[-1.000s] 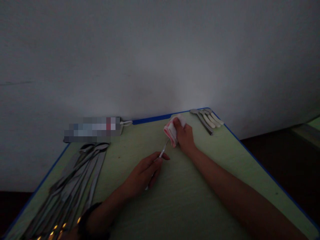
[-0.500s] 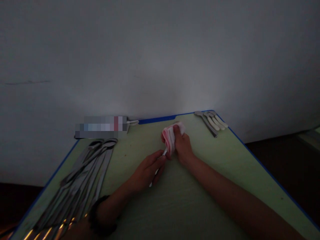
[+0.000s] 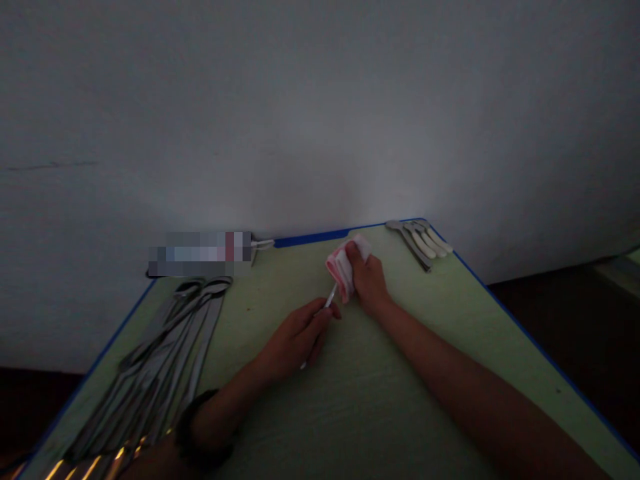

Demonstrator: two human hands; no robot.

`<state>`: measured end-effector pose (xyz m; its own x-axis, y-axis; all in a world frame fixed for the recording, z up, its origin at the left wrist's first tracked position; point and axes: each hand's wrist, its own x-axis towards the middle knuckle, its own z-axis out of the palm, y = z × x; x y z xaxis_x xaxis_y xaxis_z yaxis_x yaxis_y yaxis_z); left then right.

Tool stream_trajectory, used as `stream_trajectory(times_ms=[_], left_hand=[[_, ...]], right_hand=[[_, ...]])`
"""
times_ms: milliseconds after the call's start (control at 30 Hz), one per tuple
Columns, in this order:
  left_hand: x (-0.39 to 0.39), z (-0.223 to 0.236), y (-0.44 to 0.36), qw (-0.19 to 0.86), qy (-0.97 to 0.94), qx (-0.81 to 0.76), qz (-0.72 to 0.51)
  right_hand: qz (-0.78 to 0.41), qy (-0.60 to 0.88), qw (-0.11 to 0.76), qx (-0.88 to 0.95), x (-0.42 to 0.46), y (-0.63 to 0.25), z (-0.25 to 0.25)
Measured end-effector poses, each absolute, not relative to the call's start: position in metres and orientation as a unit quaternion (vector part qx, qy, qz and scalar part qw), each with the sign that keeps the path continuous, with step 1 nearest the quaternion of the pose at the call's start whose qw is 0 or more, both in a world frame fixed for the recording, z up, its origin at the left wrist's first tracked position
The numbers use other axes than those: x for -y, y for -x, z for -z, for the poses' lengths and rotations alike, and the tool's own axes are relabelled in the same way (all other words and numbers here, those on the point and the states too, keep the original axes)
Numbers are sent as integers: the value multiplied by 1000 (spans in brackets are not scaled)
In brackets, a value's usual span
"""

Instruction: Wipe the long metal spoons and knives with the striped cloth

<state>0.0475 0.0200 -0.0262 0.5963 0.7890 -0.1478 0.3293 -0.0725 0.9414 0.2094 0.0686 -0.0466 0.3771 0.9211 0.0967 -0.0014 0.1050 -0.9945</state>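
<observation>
My left hand point(image 3: 300, 333) is closed around the handle of a slim silver piece of cutlery point(image 3: 331, 295). Its lower tip pokes out below my fingers, and its upper end goes into a folded pink-and-white cloth point(image 3: 341, 270), so its head is hidden. My right hand point(image 3: 369, 275) grips that cloth, thumb on top, wrapping it about the upper part of the cutlery. Both hands are over the middle of the table, a small gap between them.
Several long metal utensils point(image 3: 165, 353) lie heaped along the table's left side. Behind them sits a blurred-out package point(image 3: 200, 255) with a white loop. Spoons point(image 3: 425, 241), some with white handles, lie at the far right corner. A blue-edged table point(image 3: 425, 373) meets the wall point(image 3: 320, 120).
My right hand and the cloth have slid slightly up and away from my left hand, baring more of the silver handle. My left hand keeps its hold.
</observation>
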Motion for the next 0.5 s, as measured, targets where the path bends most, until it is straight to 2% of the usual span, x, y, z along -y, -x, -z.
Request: stream_trajectory(times_ms=[133,300,500], left_hand=[[-19,24,-48,558,-702,-392,-206],[-18,25,-46,574,-699,-370,-212],[-17,26,-48,574,-695,-368,-227]], right_hand=[[-318,566,620,442,-70,-222,43],[-368,577,599,416,-71,-221,42],[-450,519,624,371,-66,-226,38]])
